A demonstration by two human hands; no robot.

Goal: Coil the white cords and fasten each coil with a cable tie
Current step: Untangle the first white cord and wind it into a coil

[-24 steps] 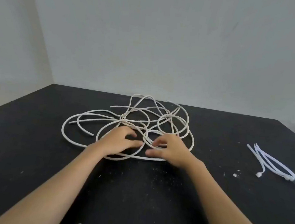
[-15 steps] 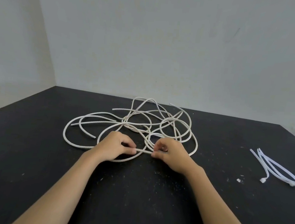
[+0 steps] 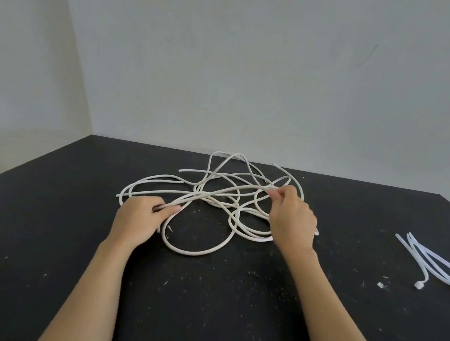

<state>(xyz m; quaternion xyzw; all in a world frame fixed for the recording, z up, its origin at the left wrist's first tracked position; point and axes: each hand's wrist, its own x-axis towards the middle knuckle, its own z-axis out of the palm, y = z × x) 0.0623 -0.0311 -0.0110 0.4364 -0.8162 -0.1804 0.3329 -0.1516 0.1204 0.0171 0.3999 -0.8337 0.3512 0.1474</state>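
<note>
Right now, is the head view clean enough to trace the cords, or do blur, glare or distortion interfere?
Head view: even light, no glare, white cords clear against the black table; head view: no blur on the left hand or right hand; the wall corner leans from wide-angle distortion.

Wide gap between cords [image 3: 196, 253] and ties [image 3: 433, 263]
</note>
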